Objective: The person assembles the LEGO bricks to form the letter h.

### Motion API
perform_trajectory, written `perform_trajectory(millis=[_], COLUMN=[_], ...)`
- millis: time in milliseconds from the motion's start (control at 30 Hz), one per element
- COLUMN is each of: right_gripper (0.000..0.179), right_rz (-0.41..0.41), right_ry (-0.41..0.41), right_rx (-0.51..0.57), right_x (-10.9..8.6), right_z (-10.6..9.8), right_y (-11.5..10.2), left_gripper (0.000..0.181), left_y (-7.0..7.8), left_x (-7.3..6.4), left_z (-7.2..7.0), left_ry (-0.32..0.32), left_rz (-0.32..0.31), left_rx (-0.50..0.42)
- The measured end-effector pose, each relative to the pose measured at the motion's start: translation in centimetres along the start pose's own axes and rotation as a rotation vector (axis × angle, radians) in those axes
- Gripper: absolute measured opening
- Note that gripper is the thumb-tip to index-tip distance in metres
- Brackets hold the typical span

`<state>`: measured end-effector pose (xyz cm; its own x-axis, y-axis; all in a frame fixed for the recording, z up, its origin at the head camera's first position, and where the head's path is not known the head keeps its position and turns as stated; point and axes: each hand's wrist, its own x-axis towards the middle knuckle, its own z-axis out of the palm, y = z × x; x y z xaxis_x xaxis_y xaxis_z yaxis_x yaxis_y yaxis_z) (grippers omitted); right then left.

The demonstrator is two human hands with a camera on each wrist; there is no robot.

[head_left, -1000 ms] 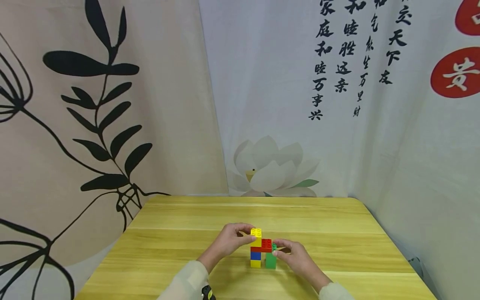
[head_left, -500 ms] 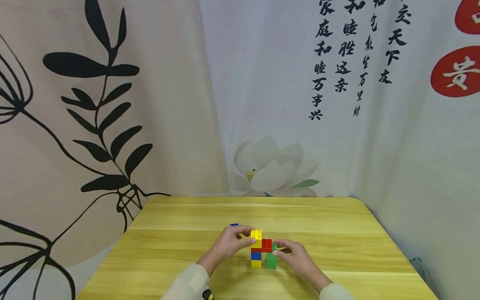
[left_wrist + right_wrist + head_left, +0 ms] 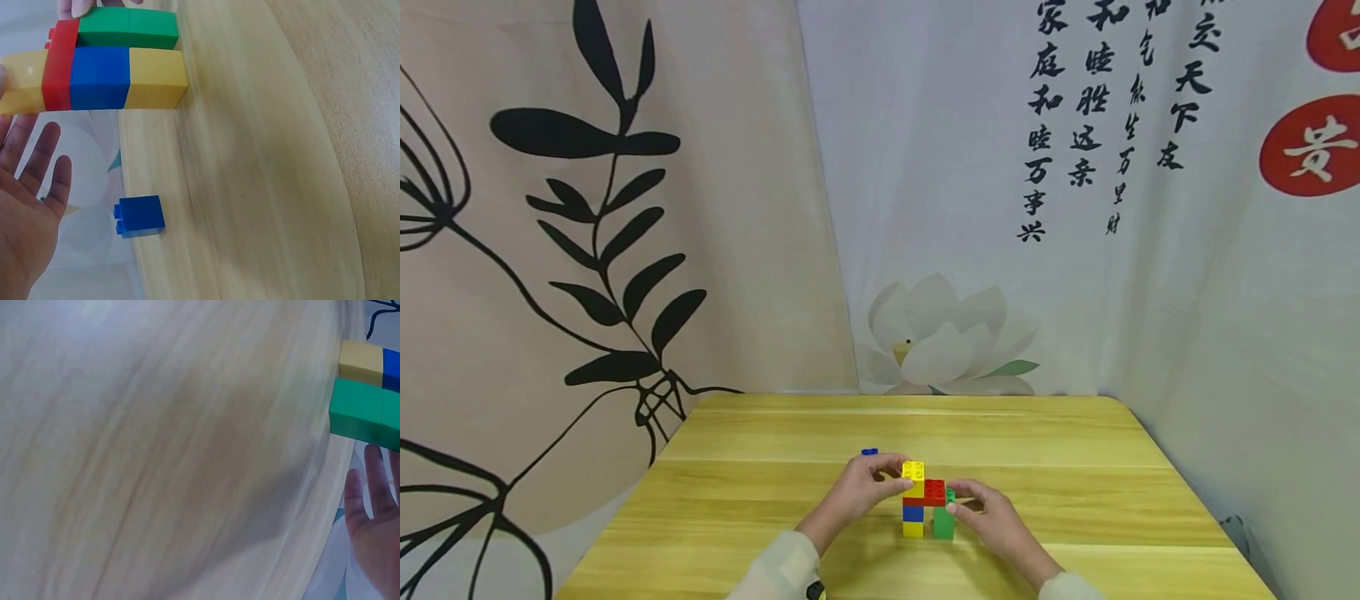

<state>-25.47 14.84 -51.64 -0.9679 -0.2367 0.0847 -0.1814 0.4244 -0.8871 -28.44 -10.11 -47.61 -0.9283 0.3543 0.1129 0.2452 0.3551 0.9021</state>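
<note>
A small toy-brick structure stands upright on the table. Its left leg is a yellow brick (image 3: 913, 529) under a blue brick (image 3: 913, 513); its right leg is green bricks (image 3: 943, 523). Across the legs lies a red brick (image 3: 935, 492), with another yellow brick (image 3: 913, 471) on its left end. My left hand (image 3: 857, 496) pinches this top yellow brick between thumb and fingers, its other fingers spread in the left wrist view. From the right, my right hand (image 3: 994, 517) grips the upper green brick near the red one. Its fingertips are partly hidden there.
A loose blue brick (image 3: 142, 215) lies on the table beyond my left hand, apart from the structure. The wooden table (image 3: 1075, 467) reaches back to a printed curtain (image 3: 940, 208). A dark band with a yellow patch (image 3: 816, 590) shows by the left sleeve.
My left hand has sunk slightly with the top yellow brick, and the loose blue brick behind it has come into view. The right hand keeps its place; the head view shifts a little.
</note>
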Motion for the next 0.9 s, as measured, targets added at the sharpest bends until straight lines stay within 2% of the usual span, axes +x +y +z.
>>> perform_trajectory(millis=[167, 433, 600, 767, 900], right_gripper=[0.045, 0.045, 0.047, 0.046, 0.046], right_rz=[0.014, 0.013, 0.007, 0.018, 0.031], right_ry=[0.001, -0.019, -0.025, -0.019, -0.02], right_rx=[0.033, 0.015, 0.012, 0.013, 0.022], right_x=[-0.1, -0.1, -0.1, -0.1, -0.1], right_z=[0.1, 0.0, 0.0, -0.1, -0.2], right_y=[-0.1, -0.2, -0.3, -0.4, -0.6], left_gripper=[0.034, 0.04, 0.042, 0.04, 0.036], left_y=[0.0, -0.5, -0.4, -0.6, -1.3], left_x=[0.0, -0.1, -0.3, -0.2, -0.5], left_z=[0.0, 0.1, 0.1, -0.1, -0.3], left_ry=[0.002, -0.001, 0.005, -0.026, -0.065], left_rz=[-0.004, -0.02, -0.008, -0.019, -0.028], left_rx=[-0.021, -0.018, -0.014, 0.021, 0.071])
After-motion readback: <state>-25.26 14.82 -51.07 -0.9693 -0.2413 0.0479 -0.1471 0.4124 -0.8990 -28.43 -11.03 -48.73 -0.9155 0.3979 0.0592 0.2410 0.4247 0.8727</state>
